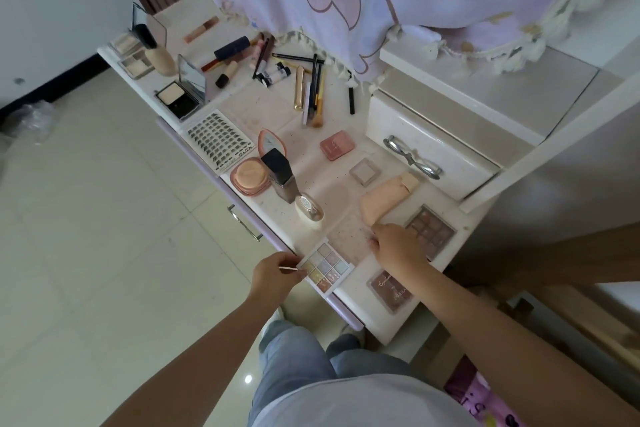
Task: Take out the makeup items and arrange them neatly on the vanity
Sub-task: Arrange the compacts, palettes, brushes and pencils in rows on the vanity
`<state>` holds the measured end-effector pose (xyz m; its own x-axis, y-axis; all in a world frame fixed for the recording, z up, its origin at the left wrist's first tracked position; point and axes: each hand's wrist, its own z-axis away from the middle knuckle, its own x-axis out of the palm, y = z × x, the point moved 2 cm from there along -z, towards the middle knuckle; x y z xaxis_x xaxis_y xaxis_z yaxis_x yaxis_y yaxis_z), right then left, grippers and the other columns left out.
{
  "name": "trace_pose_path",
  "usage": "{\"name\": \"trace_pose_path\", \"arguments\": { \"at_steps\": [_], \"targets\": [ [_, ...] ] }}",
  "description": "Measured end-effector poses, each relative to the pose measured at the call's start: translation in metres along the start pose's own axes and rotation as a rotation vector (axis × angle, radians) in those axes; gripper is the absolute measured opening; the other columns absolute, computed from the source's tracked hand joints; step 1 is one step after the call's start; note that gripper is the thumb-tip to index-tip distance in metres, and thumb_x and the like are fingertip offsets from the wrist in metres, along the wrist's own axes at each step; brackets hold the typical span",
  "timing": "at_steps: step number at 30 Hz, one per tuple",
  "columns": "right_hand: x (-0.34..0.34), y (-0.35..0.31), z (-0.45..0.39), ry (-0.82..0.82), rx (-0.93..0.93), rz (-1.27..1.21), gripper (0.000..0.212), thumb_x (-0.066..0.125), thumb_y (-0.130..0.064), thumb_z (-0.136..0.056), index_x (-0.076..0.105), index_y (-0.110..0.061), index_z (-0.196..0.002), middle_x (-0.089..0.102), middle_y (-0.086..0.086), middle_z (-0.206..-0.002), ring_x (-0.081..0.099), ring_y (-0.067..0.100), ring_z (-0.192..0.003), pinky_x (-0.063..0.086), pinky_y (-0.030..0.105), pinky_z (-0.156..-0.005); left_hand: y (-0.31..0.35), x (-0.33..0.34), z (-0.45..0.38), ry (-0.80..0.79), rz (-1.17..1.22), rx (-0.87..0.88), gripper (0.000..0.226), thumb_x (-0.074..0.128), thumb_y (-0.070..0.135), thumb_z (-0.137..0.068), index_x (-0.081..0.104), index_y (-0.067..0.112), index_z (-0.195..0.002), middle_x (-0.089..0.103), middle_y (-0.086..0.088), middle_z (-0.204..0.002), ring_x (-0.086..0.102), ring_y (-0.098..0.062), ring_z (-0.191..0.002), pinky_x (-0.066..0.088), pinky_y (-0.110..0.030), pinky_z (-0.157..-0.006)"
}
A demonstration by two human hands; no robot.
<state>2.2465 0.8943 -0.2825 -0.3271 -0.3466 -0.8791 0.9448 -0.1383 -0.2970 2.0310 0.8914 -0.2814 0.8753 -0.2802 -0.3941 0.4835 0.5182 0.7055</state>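
While the vanity (346, 184) lies crowded, your left hand (273, 276) pinches the pastel eyeshadow palette (325, 269) at its front edge; your right hand (394, 244), fingers curled, rests over the brown palette (431, 229), beside the peach tube (384, 199).

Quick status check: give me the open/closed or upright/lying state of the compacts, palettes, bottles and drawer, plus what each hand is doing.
Left hand: pinches the pastel palette's corner.
Right hand: rests on the vanity top, grip unclear.
Pastel palette: pans showing, flat at the front edge.
Brown palette: pans showing, flat.
Black compact: open, mirror up.
Round pink cushion: open, lid raised.
Pink blush case: closed.
Dark foundation bottle: upright, capped.
Peach tube: lying, capped.
Small drawer: closed.
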Motion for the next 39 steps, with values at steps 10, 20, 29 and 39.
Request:
{"name": "trace_pose_path", "arguments": {
  "at_steps": [10, 20, 29, 39],
  "targets": [
    [-0.019, 0.023, 0.034, 0.056, -0.043, 0.001, 0.032, 0.046, -0.033, -0.093, 0.055, -0.012, -0.115, 0.058, 0.005, -0.111, 0.053, 0.017, -0.104, 0.042, 0.023, -0.086, 0.001, 0.010, -0.009, 0.032, -0.011, 0.030, 0.015, 0.072, 0.009, -0.077, 0.060, 0.018, -0.077, 0.063, 0.001, -0.079, 0.060, -0.019, -0.077, 0.044, -0.017, -0.062],
    [0.027, 0.020, 0.084, 0.059, 0.034, -0.096, 0.071, 0.066, -0.039, -0.076, 0.036, -0.012, -0.135, 0.046, 0.007, -0.127, 0.040, 0.021, -0.118, 0.037, 0.025, -0.098, 0.009, 0.020, 0.022, 0.109, -0.287, 0.321, 0.023, 0.065, 0.014, -0.084, 0.062, 0.011, -0.106, 0.054, 0.006, -0.082, 0.051, -0.008, -0.068, 0.046, -0.016, -0.065],
    [-0.024, 0.017, 0.094, -0.021, -0.098, -0.755, 0.030, 0.072, -0.025, -0.068, 0.063, -0.025, -0.097, 0.067, -0.011, -0.095, 0.060, 0.004, -0.092, 0.046, 0.018, -0.079, 0.059, 0.038, 0.036, -0.549, -0.063, 0.293, 0.062, 0.076, 0.019, -0.073, 0.048, 0.020, -0.128, 0.054, 0.011, -0.114, 0.054, -0.006, -0.105, 0.047, -0.017, -0.088],
    [-0.065, 0.008, 0.107, 0.017, -0.259, -0.729, 0.045, 0.063, -0.040, -0.061, 0.058, -0.039, -0.106, 0.059, -0.021, -0.111, 0.053, 0.001, -0.112, 0.048, 0.022, -0.094, 0.083, 0.029, 0.059, -0.638, 0.061, 0.414, 0.061, 0.073, 0.042, -0.047, 0.051, 0.040, -0.104, 0.059, 0.012, -0.110, 0.059, -0.013, -0.107, 0.049, -0.033, -0.096]
  ]
}}
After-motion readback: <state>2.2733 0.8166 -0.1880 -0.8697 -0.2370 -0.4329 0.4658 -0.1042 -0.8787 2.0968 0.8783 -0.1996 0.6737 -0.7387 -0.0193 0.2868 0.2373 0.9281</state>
